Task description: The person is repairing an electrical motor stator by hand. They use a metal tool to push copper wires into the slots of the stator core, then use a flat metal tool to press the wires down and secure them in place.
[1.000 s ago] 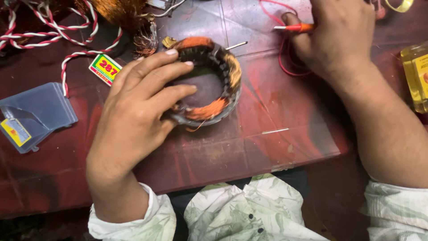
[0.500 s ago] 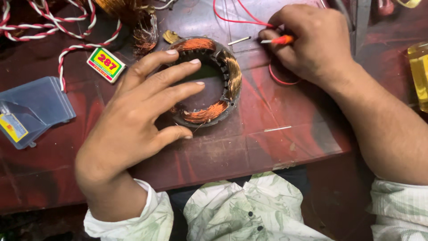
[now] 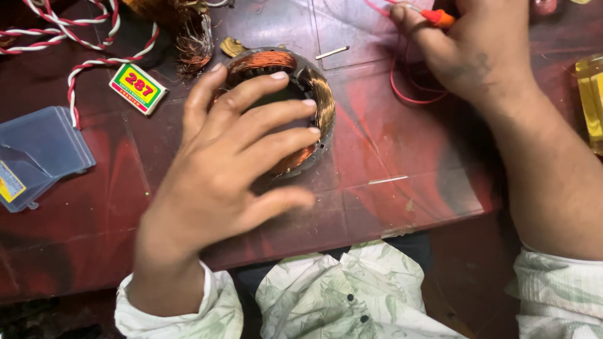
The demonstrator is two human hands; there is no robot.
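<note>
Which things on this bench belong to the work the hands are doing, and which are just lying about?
In use:
left hand resting on the copper-wound stator ring
right hand holding an orange-handled tool by the red wire

Lying about:
small printed box
red-and-white twisted cord
clear plastic case
loose copper wire bundle
yellow bottle

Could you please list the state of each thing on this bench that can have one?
Left hand: open, fingers spread over the stator.
Right hand: closed on the orange-tipped tool.
Stator: flat on the table, copper windings exposed.
Matchbox: closed, lying flat.
Plastic case: closed, flat.
Red wire: looped, slack.
</note>
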